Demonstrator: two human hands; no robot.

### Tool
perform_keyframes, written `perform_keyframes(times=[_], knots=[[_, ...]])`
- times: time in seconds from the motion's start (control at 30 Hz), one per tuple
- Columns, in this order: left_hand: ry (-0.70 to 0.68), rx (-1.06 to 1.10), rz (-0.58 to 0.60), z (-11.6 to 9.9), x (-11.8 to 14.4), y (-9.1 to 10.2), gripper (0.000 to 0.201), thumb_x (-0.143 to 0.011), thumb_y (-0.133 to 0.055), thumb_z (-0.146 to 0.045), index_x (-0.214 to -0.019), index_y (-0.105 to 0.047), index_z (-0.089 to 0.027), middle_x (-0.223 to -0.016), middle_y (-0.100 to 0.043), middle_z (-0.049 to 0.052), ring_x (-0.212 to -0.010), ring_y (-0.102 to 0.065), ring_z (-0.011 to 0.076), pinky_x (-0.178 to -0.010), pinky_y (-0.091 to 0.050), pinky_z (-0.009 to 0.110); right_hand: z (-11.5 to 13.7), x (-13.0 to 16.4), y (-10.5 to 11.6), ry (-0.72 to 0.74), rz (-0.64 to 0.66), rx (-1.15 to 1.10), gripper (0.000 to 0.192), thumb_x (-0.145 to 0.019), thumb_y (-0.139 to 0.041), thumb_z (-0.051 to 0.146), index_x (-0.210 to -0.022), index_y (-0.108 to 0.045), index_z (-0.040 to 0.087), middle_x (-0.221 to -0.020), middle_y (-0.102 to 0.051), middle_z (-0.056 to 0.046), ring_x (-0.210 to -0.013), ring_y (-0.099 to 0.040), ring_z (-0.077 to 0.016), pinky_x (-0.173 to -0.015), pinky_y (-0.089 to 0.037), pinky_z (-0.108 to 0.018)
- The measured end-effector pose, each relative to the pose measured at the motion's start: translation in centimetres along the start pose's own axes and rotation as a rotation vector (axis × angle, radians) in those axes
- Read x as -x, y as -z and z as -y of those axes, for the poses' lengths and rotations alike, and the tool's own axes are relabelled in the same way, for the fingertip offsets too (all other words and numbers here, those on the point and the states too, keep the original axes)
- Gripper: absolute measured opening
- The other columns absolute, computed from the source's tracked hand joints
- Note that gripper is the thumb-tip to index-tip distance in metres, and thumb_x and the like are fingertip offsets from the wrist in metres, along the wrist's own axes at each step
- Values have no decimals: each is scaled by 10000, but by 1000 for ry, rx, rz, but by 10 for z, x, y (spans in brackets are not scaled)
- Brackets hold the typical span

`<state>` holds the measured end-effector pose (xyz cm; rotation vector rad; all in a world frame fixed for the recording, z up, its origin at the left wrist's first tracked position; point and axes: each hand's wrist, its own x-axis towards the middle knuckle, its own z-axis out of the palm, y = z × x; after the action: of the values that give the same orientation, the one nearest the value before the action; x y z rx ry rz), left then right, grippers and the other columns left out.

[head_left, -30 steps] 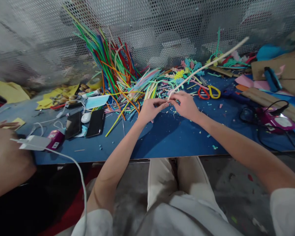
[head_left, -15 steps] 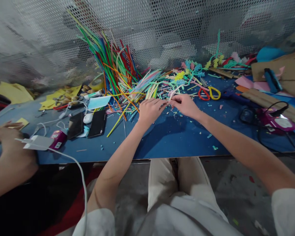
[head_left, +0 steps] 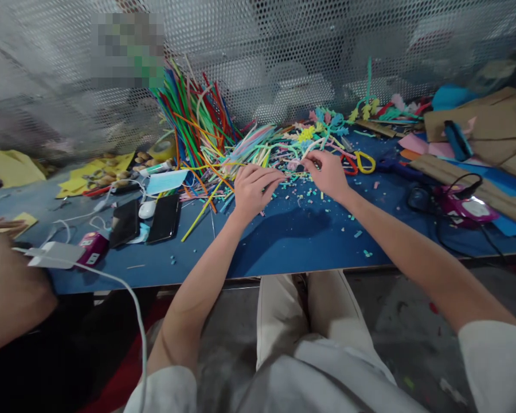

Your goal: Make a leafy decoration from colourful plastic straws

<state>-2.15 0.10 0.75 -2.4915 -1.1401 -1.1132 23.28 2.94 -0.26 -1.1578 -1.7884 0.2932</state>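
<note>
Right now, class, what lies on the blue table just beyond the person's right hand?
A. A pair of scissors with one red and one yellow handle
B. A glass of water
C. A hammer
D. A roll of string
A: the scissors, one handle loop red and the other yellow, lie on the blue table just past the right hand, beside the heap of coloured straws.

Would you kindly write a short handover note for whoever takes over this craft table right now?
Left hand: fingers curled, resting on the blue table beside the loose stems; whether it grips anything cannot be told.
Right hand: fingertips pinched at a pale stem at the pile's edge.
Things: pile of coloured stems ahead of both hands; scissors just right of the right hand; cut bits scattered on the table.
Done: finished twisted shapes lie behind the pile.
Left: many stems remain straight.
</note>
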Motion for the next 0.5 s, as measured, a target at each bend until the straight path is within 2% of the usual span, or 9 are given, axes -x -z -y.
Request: perform_keyframes(times=[0.13,0.2,0.3,0.43,0.5], knots=[[-2,27,42,-6,-2,-4,349,-1117,-555,-462,-1087,-850,-277,-1126,-854,70,-1067,-748,235,-994,-539,432,20,-4,18,45,-122,-15,407,-1078,-551,566,-933,-732,231,-893,-710,-93,-899,-599,-269,-884,-490,-439],[-10,63,60,-8,-4,-4,347,-1125,-540,-434,-1114,-840,-260,-1150,-847,75,-1099,-755,222,-1007,-549,402,25,-6,21,29,-124,-36,447,-1070,-546,617,-958,-736,228,-891,-716,-103,-869,-602,-265,-865,-496,-441],[25,99,70,-8,-11,-4,322,-1116,-558,-404,-1100,-836,-243,-1171,-839,71,-1087,-765,199,-977,-562,339,19,-8,15,-46,-58,-125,485,-1039,-565,663,-946,-725,215,-836,-714,-95,-738,-586,-230,-760,-494,-413],[111,74,101,-6,-26,-9,196,-1025,-722,-421,-1007,-850,-274,-1040,-844,30,-817,-732,174,-784,-535,303,0,-8,1,-133,-63,-241,504,-986,-613,688,-814,-671,218,-755,-689,-65,-679,-570,-201,-717,-485,-382],[137,53,138,-4,-30,-15,150,-985,-782,-412,-983,-853,-280,-981,-841,26,-782,-716,186,-724,-503,302,-5,-7,-3,-147,-76,-250,505,-985,-611,679,-770,-649,224,-735,-680,-56,-678,-566,-199,-718,-482,-378]])
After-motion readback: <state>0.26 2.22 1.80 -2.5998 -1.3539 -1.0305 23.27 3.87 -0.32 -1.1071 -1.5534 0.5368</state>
